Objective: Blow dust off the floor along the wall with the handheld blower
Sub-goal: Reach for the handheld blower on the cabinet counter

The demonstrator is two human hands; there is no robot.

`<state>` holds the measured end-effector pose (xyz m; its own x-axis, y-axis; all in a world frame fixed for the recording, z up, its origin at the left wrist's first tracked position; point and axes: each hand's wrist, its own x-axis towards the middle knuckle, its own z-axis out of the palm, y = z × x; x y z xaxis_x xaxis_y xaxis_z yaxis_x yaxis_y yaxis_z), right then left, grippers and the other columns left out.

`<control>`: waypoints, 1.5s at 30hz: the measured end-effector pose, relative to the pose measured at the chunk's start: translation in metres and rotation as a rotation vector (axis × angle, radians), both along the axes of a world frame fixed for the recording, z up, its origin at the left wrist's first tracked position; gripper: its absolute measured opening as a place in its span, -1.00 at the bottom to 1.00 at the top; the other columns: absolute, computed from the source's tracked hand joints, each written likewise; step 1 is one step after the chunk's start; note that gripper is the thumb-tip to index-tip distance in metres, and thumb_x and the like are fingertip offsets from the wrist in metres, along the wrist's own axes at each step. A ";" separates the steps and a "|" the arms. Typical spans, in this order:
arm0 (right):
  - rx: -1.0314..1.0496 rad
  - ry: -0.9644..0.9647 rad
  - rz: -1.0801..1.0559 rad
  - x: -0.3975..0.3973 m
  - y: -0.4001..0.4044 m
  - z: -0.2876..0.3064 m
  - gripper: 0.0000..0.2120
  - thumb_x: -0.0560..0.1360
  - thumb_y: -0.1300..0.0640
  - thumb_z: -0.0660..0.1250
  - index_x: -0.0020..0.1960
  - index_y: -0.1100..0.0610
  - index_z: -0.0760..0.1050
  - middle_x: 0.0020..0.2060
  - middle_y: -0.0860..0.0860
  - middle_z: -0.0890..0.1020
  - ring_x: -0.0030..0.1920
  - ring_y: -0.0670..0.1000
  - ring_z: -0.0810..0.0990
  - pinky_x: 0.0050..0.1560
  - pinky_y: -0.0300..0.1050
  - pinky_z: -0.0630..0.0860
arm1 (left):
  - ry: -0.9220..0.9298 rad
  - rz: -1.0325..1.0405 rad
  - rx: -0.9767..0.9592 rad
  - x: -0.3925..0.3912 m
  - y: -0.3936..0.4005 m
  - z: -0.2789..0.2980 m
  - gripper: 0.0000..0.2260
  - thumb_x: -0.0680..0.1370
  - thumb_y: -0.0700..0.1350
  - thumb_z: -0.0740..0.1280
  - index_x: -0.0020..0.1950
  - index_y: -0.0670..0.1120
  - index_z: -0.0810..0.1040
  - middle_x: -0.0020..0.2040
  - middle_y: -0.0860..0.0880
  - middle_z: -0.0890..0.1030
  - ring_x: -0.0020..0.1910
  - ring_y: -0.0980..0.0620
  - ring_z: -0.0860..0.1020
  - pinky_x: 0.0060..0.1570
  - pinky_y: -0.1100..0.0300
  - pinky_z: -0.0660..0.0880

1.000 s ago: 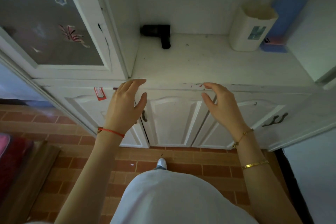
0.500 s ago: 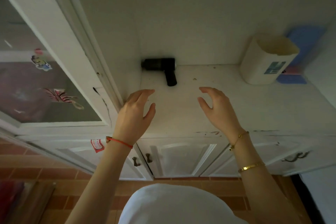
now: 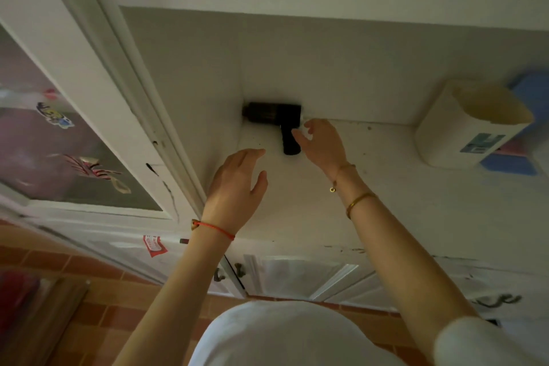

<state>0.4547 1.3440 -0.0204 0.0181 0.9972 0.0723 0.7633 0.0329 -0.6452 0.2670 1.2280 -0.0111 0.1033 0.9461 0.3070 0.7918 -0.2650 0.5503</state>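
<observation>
Black pistol-shaped handheld blower (image 3: pixel 271 116) seen lying on white painted cabinet counter (image 3: pixel 386 187), in back left corner against rear wall, handle pointed toward person. Right hand (image 3: pixel 322 144) held just beside handle, fingers spread and slightly curved, nothing grasped; contact with handle cannot be told. Left hand (image 3: pixel 237 187) held above counter, nearer front edge, fingers relaxed, empty. Cream plastic container (image 3: pixel 463 134) stood at counter's right.

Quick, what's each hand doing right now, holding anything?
Left hand: open, holding nothing, over the shelf.
Right hand: open, fingers spread right beside the black blower's handle, not gripping it yet.
</observation>
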 end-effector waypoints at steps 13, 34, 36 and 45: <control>-0.200 0.065 -0.076 -0.034 0.064 -0.041 -0.51 0.51 -0.23 0.29 0.05 0.23 0.51 0.04 0.19 0.58 0.06 0.20 0.57 -0.10 -0.08 0.43 | 0.018 0.028 -0.016 0.009 0.027 -0.007 -0.64 0.57 -0.18 0.30 0.38 -0.17 0.48 0.29 -0.15 0.56 0.27 -0.13 0.52 0.24 0.04 0.47; -0.096 0.432 -0.151 0.036 -0.082 0.023 -0.76 0.54 -0.04 0.33 -0.09 0.15 0.46 -0.29 0.00 0.58 -0.32 -0.08 0.58 -0.46 -0.45 0.40 | -0.488 0.099 -0.274 0.037 0.035 -0.003 -0.64 0.60 0.04 0.31 0.36 -0.05 0.50 0.25 0.04 0.58 0.11 0.12 0.55 0.00 0.45 0.40; -0.117 0.497 -0.188 0.042 -0.098 0.026 -0.76 0.54 0.01 0.34 0.00 0.17 0.43 -0.26 -0.01 0.58 -0.32 -0.12 0.58 -0.43 -0.43 0.42 | -0.476 0.067 -0.282 0.043 0.031 -0.004 -0.64 0.59 0.03 0.31 0.35 -0.05 0.50 0.25 0.04 0.58 0.11 0.12 0.55 -0.01 0.47 0.39; -0.214 1.263 -0.279 0.082 -0.159 0.024 -0.84 0.55 0.18 0.33 0.09 0.22 0.53 -0.24 0.09 0.63 -0.28 0.00 0.57 -0.17 -0.12 0.52 | -0.426 -0.120 -0.291 0.080 0.005 -0.002 -0.70 0.60 -0.03 0.31 0.32 -0.04 0.54 0.19 0.04 0.60 0.06 0.12 0.57 0.03 0.40 0.44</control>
